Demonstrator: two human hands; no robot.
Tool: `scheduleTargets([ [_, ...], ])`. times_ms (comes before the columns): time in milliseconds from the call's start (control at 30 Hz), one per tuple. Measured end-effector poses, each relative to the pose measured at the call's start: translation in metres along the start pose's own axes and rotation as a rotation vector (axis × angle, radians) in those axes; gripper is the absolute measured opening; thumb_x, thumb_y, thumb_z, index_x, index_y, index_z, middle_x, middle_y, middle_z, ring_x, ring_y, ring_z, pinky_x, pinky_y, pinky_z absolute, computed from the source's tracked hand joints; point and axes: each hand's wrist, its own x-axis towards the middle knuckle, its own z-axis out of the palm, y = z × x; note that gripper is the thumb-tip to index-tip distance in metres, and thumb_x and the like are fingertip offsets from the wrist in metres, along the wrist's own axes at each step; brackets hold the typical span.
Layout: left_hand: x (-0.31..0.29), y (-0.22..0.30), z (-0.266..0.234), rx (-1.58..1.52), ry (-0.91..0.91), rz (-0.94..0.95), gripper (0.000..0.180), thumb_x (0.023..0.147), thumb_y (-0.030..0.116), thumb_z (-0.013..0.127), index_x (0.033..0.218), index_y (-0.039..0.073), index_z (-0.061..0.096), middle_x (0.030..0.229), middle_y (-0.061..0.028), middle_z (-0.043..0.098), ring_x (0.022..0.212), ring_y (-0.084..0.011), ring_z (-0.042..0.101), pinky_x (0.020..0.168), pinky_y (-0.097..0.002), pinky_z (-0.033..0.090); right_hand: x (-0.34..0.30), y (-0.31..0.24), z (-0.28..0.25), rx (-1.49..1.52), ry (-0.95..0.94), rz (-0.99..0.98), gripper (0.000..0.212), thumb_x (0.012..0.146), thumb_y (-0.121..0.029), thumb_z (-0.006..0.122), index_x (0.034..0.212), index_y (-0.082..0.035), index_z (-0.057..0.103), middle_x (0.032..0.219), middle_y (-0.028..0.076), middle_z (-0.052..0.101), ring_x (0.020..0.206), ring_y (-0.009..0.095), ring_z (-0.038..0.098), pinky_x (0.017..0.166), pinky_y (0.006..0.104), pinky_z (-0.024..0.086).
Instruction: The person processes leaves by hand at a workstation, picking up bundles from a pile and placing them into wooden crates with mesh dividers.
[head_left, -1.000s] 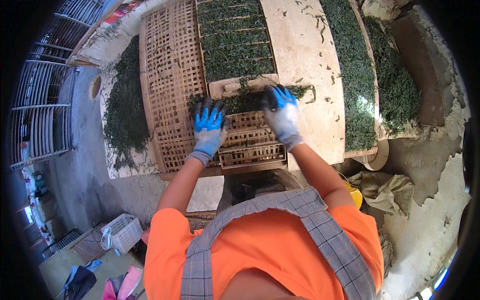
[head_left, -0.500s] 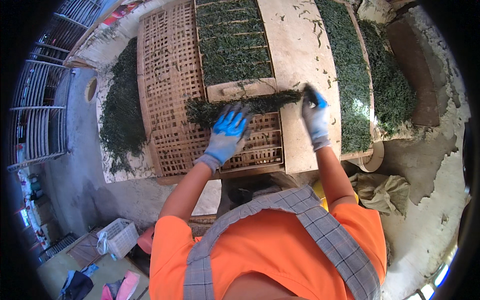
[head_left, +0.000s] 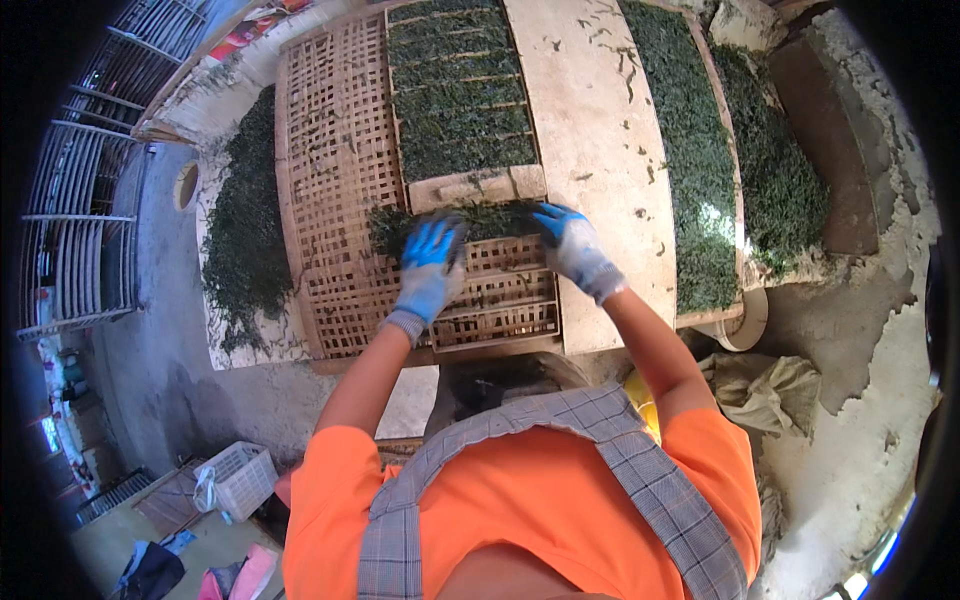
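Note:
A loose strip of dark green shredded leaves (head_left: 490, 219) lies across the lower part of a slatted wooden frame (head_left: 497, 309). My left hand (head_left: 428, 270), in a blue and grey work glove, rests on the strip's left part with fingers stretched out. At the right end, my gloved right hand (head_left: 578, 250) reaches inward, fingers extended against the leaves; its thumb is hidden. Just beyond the strip sits a pale wooden bar (head_left: 478, 187). Farther up, the frame's slots are packed with green leaves (head_left: 465, 110). Woven lattice matting (head_left: 340, 190) shows beneath and left.
A pale board (head_left: 605, 180) with scattered leaf bits lies right of the frame. More leaves are heaped at the left (head_left: 247, 230) and on the right (head_left: 700, 180). A crumpled sack (head_left: 765, 390) and white plastic crate (head_left: 240, 480) are below; a metal rack (head_left: 80, 230) stands left.
My right hand has moved left from the pale board to the strip's end, pushing stray leaves inward. My left hand has shifted slightly left and down. The strip is shorter on its right.

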Motion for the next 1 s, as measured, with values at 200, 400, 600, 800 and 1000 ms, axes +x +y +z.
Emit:
scheduleTargets([
  [200,-0.006,-0.013,-0.013,0.357,-0.144,0.046,0.053,0.092,0.030,0.056,0.140,0.010,0.050,0.155,-0.0128,0.032,0.144,-0.0296,0.027,0.120,-0.0494,0.019,0.022,-0.065,0.028,-0.118,0.264,0.279,0.049,0.086,-0.025,0.061,0.129,-0.002,0.053,0.132,0.025,0.053,0.128,0.041,0.046,0.109,0.0498,0.034],
  [400,-0.040,-0.024,-0.026,0.256,-0.009,0.045,0.047,0.089,0.026,0.057,0.131,0.007,0.057,0.146,-0.0114,0.046,0.139,-0.0308,0.035,0.118,-0.0495,0.022,0.013,-0.050,0.046,-0.064,-0.139,-0.149,0.048,0.083,-0.022,0.063,0.130,-0.015,0.057,0.139,0.015,0.052,0.128,0.037,0.047,0.111,0.0501,0.033],
  [600,-0.048,0.048,0.009,0.035,-0.016,-0.108,0.058,0.090,0.036,0.057,0.137,0.003,0.049,0.146,-0.0196,0.042,0.135,-0.0365,0.038,0.110,-0.0487,0.032,0.085,-0.115,0.027,0.237,-0.121,-0.046,0.027,0.086,-0.019,0.061,0.111,-0.008,0.066,0.100,0.019,0.069,0.094,0.039,0.065,0.080,0.0434,0.054],
  [800,-0.012,0.024,0.079,-0.327,-0.283,-0.692,0.059,0.096,0.037,0.051,0.145,0.007,0.036,0.151,-0.0164,0.035,0.137,-0.0333,0.036,0.110,-0.0424,0.035,0.150,-0.171,0.075,-0.357,-0.764,0.079,0.060,0.084,-0.032,0.064,0.138,-0.011,0.049,0.117,0.018,0.065,0.101,0.031,0.067,0.080,0.0405,0.056],
  [1000,-0.025,0.024,0.071,-0.496,-0.152,-0.754,0.057,0.100,0.029,0.046,0.149,0.007,0.027,0.152,-0.0149,0.033,0.139,-0.0258,0.034,0.116,-0.0372,0.027,0.111,-0.186,0.088,-0.492,-0.821,0.009,0.058,0.079,-0.024,0.070,0.134,-0.018,0.052,0.116,0.009,0.066,0.098,0.026,0.068,0.079,0.0384,0.057],
])
